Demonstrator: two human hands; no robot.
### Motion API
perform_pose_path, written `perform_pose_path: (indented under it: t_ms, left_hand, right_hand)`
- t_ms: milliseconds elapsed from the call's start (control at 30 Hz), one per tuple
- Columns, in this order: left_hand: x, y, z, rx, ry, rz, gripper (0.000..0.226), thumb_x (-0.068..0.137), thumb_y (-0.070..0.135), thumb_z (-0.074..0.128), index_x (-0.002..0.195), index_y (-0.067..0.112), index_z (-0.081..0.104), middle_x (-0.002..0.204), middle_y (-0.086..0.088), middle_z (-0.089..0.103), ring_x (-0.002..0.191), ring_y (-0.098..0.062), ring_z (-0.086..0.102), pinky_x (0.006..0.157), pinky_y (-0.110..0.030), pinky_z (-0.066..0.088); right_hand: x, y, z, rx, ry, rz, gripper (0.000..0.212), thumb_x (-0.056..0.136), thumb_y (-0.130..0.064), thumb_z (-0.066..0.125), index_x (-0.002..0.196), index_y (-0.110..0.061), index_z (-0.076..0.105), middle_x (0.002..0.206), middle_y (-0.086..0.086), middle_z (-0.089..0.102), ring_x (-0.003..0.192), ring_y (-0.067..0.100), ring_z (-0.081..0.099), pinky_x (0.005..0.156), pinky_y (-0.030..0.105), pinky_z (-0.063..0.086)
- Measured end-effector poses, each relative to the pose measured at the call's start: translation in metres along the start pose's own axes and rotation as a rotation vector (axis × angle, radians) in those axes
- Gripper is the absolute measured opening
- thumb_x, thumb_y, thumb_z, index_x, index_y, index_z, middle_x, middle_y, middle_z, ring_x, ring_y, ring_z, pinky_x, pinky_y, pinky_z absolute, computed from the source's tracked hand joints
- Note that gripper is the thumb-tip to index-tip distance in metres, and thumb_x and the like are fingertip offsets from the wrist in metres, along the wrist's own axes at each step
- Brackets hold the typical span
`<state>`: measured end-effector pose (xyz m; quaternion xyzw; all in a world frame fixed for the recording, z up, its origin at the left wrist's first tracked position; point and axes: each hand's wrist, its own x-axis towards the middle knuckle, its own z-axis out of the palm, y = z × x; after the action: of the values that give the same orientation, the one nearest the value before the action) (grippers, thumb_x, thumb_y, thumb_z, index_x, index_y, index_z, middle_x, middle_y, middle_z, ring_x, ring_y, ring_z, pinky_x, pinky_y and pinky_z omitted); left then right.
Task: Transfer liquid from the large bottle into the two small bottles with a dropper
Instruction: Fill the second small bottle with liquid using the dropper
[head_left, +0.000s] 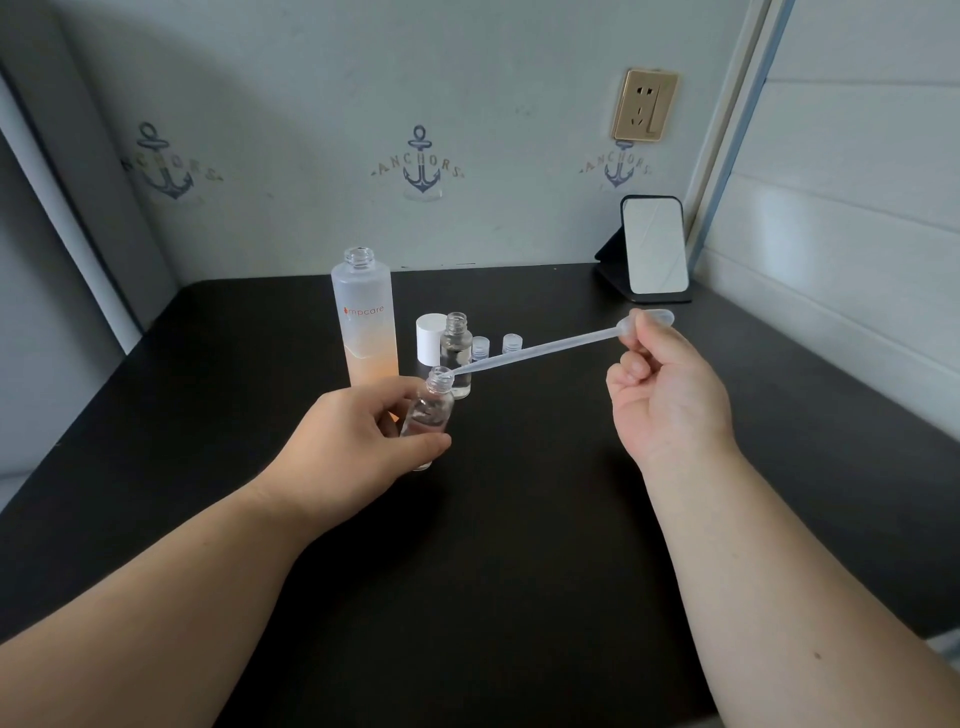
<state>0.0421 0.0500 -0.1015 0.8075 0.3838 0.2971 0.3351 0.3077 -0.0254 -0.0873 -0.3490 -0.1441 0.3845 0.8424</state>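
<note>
Just in front of the large bottle, left-hand fingers curl round a tilted small bottle while right-hand fingers pinch the dropper, tip at its mouth.

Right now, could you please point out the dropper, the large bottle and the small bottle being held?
dropper (540, 351): head view, middle of its thin stem.
large bottle (366, 312): head view, frosted body at the label.
held small bottle (431, 408): head view, clear body below the neck.
</note>
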Motion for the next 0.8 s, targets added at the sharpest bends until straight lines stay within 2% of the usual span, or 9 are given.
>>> perform_pose_path:
  t_ms: [200,333,667,733,800]
  left_hand:
    - [-0.0013,0.0035,-0.0008,0.037,0.006,0.032,0.022,0.078,0.042,0.081,0.093,0.051,0.068,0.087,0.029,0.068,0.082,0.005,0.064,0.060,-0.006,0.043]
    - [-0.0007,0.0050,-0.0012,0.057,-0.011,0.035,0.024,0.073,0.049,0.081,0.091,0.051,0.066,0.086,0.029,0.067,0.080,0.004,0.062,0.058,-0.008,0.045]
    - [0.0017,0.0022,-0.0029,0.065,-0.066,0.005,0.031,0.072,0.055,0.083,0.096,0.045,0.067,0.084,0.022,0.066,0.077,-0.002,0.064,0.058,-0.010,0.045]
    - [-0.0002,0.0030,-0.0053,-0.029,-0.076,0.016,0.024,0.075,0.047,0.078,0.097,0.045,0.070,0.085,0.017,0.070,0.077,-0.009,0.066,0.061,-0.016,0.049]
    - [-0.0039,0.0038,-0.0080,-0.168,-0.026,0.023,0.025,0.076,0.029,0.066,0.097,0.040,0.074,0.090,0.012,0.074,0.075,-0.012,0.068,0.065,-0.022,0.053]
  right_hand:
    - [-0.0012,0.0017,0.0016,0.049,0.024,0.020,0.011,0.092,-0.011,0.072,0.083,-0.011,0.077,0.079,0.002,0.071,0.054,0.009,0.053,0.052,0.018,0.043]
    - [-0.0007,0.0017,0.0016,0.052,0.028,0.035,0.022,0.093,-0.016,0.072,0.073,-0.013,0.080,0.078,0.001,0.070,0.053,0.010,0.052,0.052,0.020,0.042]
    - [-0.0006,0.0023,0.0009,0.032,-0.008,0.055,0.026,0.093,-0.018,0.071,0.068,-0.014,0.077,0.077,0.000,0.070,0.054,0.012,0.053,0.052,0.021,0.042]
    - [-0.0007,0.0023,0.0005,0.042,-0.013,0.056,0.027,0.093,-0.019,0.070,0.068,-0.015,0.078,0.077,0.000,0.070,0.055,0.011,0.053,0.052,0.021,0.042]
    - [-0.0011,0.0016,0.0008,0.047,-0.014,0.056,0.028,0.094,-0.019,0.070,0.067,-0.015,0.078,0.077,0.000,0.070,0.055,0.011,0.054,0.053,0.020,0.042]
